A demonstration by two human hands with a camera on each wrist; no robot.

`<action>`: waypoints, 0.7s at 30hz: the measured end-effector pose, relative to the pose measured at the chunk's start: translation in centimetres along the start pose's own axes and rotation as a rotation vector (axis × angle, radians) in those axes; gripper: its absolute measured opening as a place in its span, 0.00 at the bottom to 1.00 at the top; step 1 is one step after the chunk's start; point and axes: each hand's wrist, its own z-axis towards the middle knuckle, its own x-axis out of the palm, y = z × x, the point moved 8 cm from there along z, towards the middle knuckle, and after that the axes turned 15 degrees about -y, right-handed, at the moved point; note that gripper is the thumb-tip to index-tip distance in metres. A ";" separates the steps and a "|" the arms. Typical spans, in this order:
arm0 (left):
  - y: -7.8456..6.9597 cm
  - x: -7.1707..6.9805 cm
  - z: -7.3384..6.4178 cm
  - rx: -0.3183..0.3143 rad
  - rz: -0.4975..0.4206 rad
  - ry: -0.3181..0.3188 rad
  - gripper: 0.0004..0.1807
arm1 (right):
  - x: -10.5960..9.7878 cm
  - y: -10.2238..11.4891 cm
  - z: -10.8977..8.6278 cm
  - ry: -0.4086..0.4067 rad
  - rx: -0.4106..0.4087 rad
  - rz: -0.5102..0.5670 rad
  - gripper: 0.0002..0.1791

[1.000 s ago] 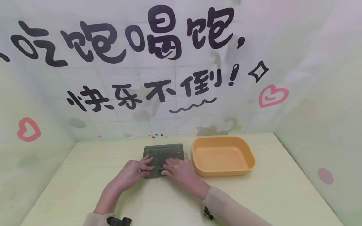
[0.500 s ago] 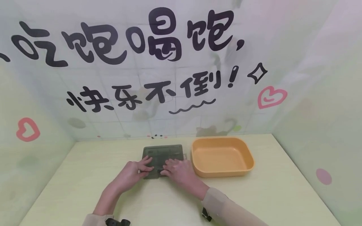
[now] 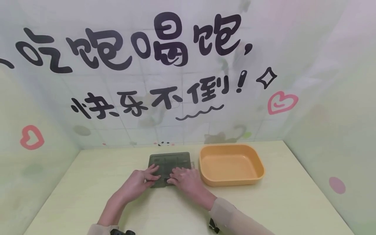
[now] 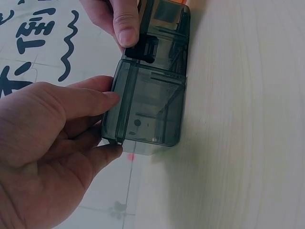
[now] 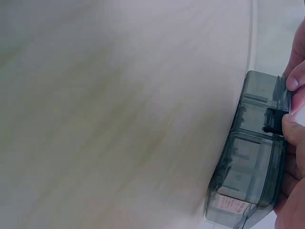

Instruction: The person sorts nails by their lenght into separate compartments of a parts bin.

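Note:
A translucent dark green compartment box [image 3: 167,159] stands on the table with its lid down; inner dividers show through its walls. My left hand [image 3: 139,181] holds its left end, fingers spread on the lid and digits at the front corner in the left wrist view. My right hand [image 3: 189,182] lies over the lid's right part. Its thumb [image 4: 127,34] sits on the black latch [image 4: 145,49] at the front edge, also plain in the right wrist view. The right fingers rest on the lid, partly hidden behind its edge. A pale printed label [image 5: 232,203] shows through the box.
An orange rectangular tray [image 3: 232,180] stands just right of the box. A small clear piece [image 3: 192,164] shows between box and tray. The light wooden table [image 3: 88,182] meets a printed wall [image 3: 182,130] close behind them, with side walls left and right.
Both hands keep their places on the box, and the box and tray stay put. The head view has only shifted slightly, so everything sits a little lower in it.

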 end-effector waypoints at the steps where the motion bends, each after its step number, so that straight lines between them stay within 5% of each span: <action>1: 0.0 0.0 0.0 -0.002 0.000 -0.002 0.13 | 0.0 0.0 0.0 -0.007 0.015 0.003 0.16; 6: 0.3 0.1 0.0 -0.028 -0.010 0.012 0.14 | 0.1 -0.3 0.0 0.017 0.069 0.010 0.16; 16: -0.3 0.7 0.1 0.005 -0.012 0.029 0.13 | -0.3 -0.3 -0.1 0.095 0.001 -0.052 0.15; 21: -0.4 0.1 -0.2 0.018 0.029 0.024 0.14 | -0.3 0.1 0.2 0.159 0.040 -0.013 0.16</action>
